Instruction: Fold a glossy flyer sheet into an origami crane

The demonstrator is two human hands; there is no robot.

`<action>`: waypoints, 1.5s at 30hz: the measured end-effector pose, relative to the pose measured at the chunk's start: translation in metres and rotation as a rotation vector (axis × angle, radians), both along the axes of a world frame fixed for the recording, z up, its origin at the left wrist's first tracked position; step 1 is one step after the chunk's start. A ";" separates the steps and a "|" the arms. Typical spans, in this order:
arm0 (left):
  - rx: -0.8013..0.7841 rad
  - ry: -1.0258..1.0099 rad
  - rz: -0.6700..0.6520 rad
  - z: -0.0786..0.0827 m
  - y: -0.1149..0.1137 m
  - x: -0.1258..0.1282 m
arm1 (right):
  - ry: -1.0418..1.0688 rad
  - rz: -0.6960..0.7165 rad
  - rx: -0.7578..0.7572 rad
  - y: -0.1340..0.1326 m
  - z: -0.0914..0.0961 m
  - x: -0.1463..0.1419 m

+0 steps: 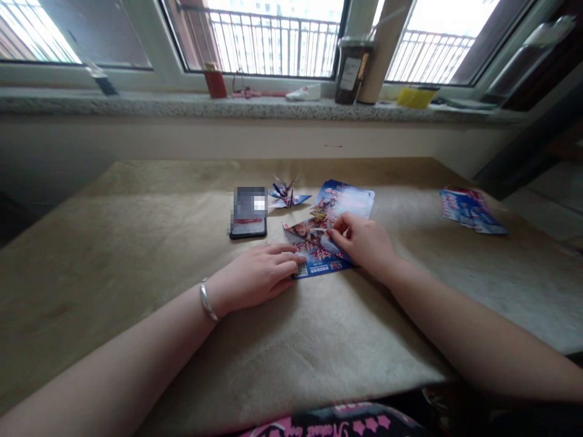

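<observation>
A printed flyer [319,246] in blue, white and pink lies before me with a flap folded over, its lower strip [323,268] showing text and a code square. My left hand [259,273], fingers stretched out flat, rests on its left edge and wears a silver bangle at the wrist. At the flyer's right side, my right hand [364,243] pinches the folded paper between thumb and forefinger. Just behind lies a stack of similar flyers [350,197], partly covered by the folded one. A folded paper crane [289,197] stands to the left of that stack.
A phone [248,212] with a blurred-out screen lies left of the crane. More flyers [473,211] are fanned at the far right of the table [136,243]. On the windowsill [159,106] stand a red container [215,82], a dark jar [350,73] and a yellow item [415,97].
</observation>
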State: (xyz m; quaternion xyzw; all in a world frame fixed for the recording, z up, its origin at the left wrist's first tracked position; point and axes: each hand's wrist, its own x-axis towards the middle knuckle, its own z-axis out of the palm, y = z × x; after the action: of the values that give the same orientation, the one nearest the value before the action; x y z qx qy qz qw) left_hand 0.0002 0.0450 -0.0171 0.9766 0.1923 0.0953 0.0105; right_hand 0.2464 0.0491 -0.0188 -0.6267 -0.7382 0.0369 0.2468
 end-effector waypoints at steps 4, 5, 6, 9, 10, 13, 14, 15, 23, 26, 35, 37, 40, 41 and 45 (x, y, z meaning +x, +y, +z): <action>0.019 0.023 0.011 0.003 -0.004 0.004 | -0.035 -0.076 0.002 0.006 0.000 0.006; 0.023 0.037 0.017 0.004 -0.006 0.005 | -0.027 -0.093 -0.008 0.007 0.000 0.007; 0.030 0.043 0.015 0.005 -0.007 0.006 | -0.012 -0.103 -0.019 0.009 -0.001 0.008; 0.059 0.076 0.004 0.010 -0.011 0.009 | 0.024 -0.095 -0.049 0.012 -0.003 0.011; 0.082 0.078 0.007 0.011 -0.012 0.009 | 0.031 -0.093 -0.058 0.013 -0.003 0.012; 0.136 0.104 0.027 0.013 -0.014 0.010 | 0.047 -0.098 -0.084 0.016 -0.006 0.015; 0.146 0.116 0.032 0.013 -0.014 0.010 | 0.047 -0.095 -0.096 0.017 -0.007 0.016; 0.153 0.128 0.036 0.013 -0.014 0.009 | 0.045 -0.087 -0.112 0.018 -0.008 0.018; 0.140 0.151 0.043 0.012 -0.006 0.003 | 0.057 -0.058 -0.238 0.024 -0.014 0.023; 0.104 0.130 0.027 0.012 -0.003 0.002 | 0.038 -0.037 -0.267 0.024 -0.015 0.023; -0.001 0.001 0.034 0.000 0.001 -0.001 | -0.213 -0.052 -0.256 0.015 -0.006 0.013; 0.000 -0.009 0.036 -0.001 0.001 -0.002 | -0.255 -0.024 -0.205 0.012 -0.005 0.010; 0.004 -0.033 0.065 -0.002 0.001 -0.002 | -0.259 0.087 -0.080 0.010 -0.006 0.010; 0.003 -0.044 0.078 -0.003 0.001 -0.002 | -0.243 0.154 -0.027 0.010 -0.006 0.011; -0.015 -0.061 0.066 -0.003 0.003 -0.002 | -0.176 0.547 0.108 0.010 -0.008 0.013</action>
State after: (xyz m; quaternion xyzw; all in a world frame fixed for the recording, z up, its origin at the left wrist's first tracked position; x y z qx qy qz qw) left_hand -0.0021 0.0479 -0.0203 0.9662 0.2249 0.1240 0.0207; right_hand 0.2589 0.0595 -0.0272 -0.3911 -0.8993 0.0079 0.1957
